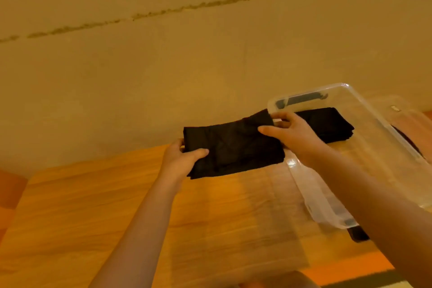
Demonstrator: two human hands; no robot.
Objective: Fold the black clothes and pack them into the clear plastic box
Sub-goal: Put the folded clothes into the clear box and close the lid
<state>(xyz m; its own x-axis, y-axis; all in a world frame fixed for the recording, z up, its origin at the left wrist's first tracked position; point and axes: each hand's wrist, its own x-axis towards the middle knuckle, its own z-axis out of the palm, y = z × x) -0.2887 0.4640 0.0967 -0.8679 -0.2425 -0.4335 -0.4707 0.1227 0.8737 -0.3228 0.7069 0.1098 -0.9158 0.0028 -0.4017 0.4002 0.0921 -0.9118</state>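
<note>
I hold a folded black garment (236,149) in the air above the wooden table (93,206), level and stretched between both hands. My left hand (184,156) grips its left end, thumb on top. My right hand (289,133) grips its right end, at the near-left rim of the clear plastic box (311,184). The box stands on the table at the right. Inside it, at the far end, lies a stack of folded black clothes (332,126).
A beige wall with a rough horizontal seam rises right behind the table. A dark handle (301,99) shows on the box's far end. A small dark piece (357,234) shows under the box's near end. Bare wood lies left of the box.
</note>
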